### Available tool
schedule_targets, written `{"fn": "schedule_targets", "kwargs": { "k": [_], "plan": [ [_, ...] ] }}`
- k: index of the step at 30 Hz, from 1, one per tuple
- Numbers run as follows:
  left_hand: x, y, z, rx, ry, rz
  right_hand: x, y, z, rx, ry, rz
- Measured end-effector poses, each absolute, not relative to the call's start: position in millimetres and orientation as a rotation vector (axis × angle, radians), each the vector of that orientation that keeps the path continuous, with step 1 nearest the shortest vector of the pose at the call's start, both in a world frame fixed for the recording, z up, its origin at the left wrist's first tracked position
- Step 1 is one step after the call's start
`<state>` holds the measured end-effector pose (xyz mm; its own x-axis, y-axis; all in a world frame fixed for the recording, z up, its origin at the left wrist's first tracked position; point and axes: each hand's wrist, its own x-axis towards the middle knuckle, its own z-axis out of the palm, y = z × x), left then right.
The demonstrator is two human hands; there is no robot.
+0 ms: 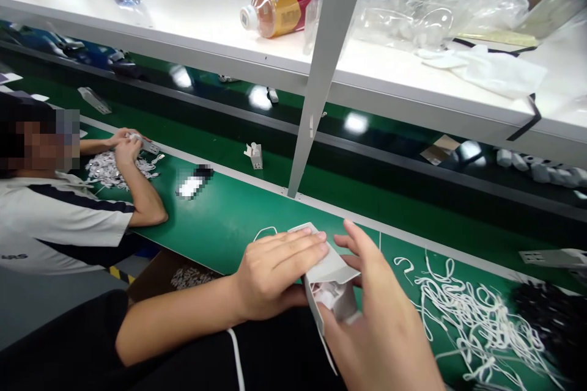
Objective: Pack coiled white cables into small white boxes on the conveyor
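A small white cardboard box [331, 270] is in front of me, its near end open and white contents showing inside. My left hand [277, 266] is closed on the box, with its fingers lying across the top and left. Around the open end, my right hand [378, 302] holds the box from the right. Its thumb is at the opening, and some of its fingers rise behind the box. Exactly what lies inside is hard to make out. A pile of white cords [477, 317] lies to the right on the green bench [220, 214].
A co-worker [59, 214] sits at left, handling something over a pile of white cables [107, 170]. A phone-like item [195, 182] is on the bench. Another white box [254, 156] stands past the bench edge. A grey post [321, 85] supports the shelf. Black items [550, 324] lie at right.
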<state>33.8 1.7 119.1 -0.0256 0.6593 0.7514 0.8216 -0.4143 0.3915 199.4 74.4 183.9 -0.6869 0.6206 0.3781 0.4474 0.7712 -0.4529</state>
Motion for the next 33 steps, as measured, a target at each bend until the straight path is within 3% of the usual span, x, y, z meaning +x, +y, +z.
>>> {"fn": "schedule_targets", "kwargs": {
  "k": [3,8,16,26,33],
  "plan": [
    [33,1,119,-2.07,-1.694,-1.518,218,79,195,-0.695,-2.429,0.528],
    [32,1,120,-2.038,-1.689,-1.524,220,71,204,-0.525,-2.426,0.163],
    [38,0,121,-1.975,-1.657,-1.431,212,64,193,-0.399,-2.576,-0.018],
    [33,-5,112,-2.037,-1.654,-1.265,217,59,178,-0.477,-2.654,-0.041],
    [27,-6,121,-1.991,-1.708,-1.419,231,56,172,-0.528,-2.527,0.018]
  ]
}}
